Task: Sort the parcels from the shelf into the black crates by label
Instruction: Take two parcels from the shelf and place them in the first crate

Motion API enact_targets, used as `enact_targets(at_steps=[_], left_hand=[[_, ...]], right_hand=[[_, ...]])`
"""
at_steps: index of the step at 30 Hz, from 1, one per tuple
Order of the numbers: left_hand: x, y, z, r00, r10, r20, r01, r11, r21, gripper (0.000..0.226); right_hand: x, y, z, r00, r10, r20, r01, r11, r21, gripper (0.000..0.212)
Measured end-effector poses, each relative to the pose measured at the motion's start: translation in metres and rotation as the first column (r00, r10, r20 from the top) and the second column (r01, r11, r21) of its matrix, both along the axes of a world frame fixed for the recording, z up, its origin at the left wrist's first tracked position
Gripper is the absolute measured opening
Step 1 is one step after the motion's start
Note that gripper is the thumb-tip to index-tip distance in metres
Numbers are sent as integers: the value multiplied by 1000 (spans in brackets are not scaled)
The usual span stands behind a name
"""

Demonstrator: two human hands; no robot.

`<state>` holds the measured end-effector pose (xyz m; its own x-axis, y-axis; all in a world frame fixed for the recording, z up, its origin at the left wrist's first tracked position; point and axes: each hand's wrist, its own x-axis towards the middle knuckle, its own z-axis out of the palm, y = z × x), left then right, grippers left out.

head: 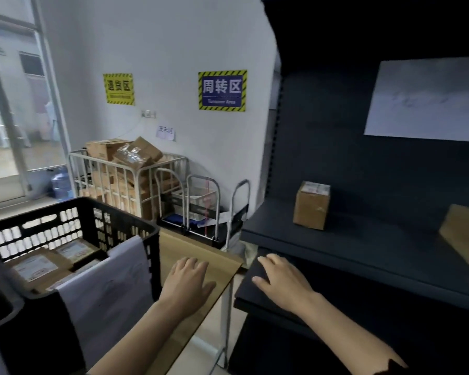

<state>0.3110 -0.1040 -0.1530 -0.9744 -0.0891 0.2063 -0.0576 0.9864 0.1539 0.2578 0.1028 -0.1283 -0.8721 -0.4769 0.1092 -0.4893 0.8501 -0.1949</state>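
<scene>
Your left hand [187, 280] is resting flat, fingers straight, on the brown counter [190, 247], just beside the black crate [119, 220]. Your right hand [282, 280] is lying palm-down, fingers relaxed, on the corner of the lower shelf board [255, 296]. Neither is holding anything. A small parcel [312, 205] is standing upright on the shelf [363, 239], well beyond the right hand. Labelled parcels [38, 266] are lying inside the crate.

At nine o'clock the crate [119, 212] sits on the counter [190, 250], parcels [38, 266] inside; at three, the shelf [363, 244] bears one box [311, 205], perhaps two.
</scene>
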Motion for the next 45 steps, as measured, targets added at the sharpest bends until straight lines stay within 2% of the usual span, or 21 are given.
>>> enact_targets(at_steps=[9, 14, 22, 29, 31, 36, 41, 45], left_hand=[[-55, 139, 17, 983, -182, -10, 181, 982, -44, 48], [-87, 230, 25, 965, -264, 8, 264, 964, -33, 54], [-126, 370, 44, 935, -350, -56, 348, 937, -29, 55], [-154, 463, 47, 907, -417, -53, 417, 909, -18, 56], [-162, 483, 48, 901, -432, -45, 433, 900, 35, 57], [-182, 532, 58, 878, -473, -76, 475, 835, 278, 62], [-202, 569, 70, 843, -516, -151, 522, 720, 456, 56], [-217, 578, 68, 837, -532, -129, 514, 685, 516, 56]], right_hand=[[-11, 150, 9, 983, -186, -7, 185, 981, -51, 57], [-26, 247, 17, 961, -275, -42, 273, 960, -56, 57], [-48, 385, 38, 929, -362, -75, 358, 932, -59, 58], [-56, 481, 54, 886, -457, -84, 444, 886, -137, 58], [-57, 504, 54, 863, -492, -113, 467, 863, -190, 57], [-65, 548, 47, 789, -604, -111, 518, 752, -408, 53], [-83, 556, 35, 758, -647, 83, 601, 643, -475, 56], [-99, 551, 30, 769, -605, 205, 610, 599, -520, 57]])
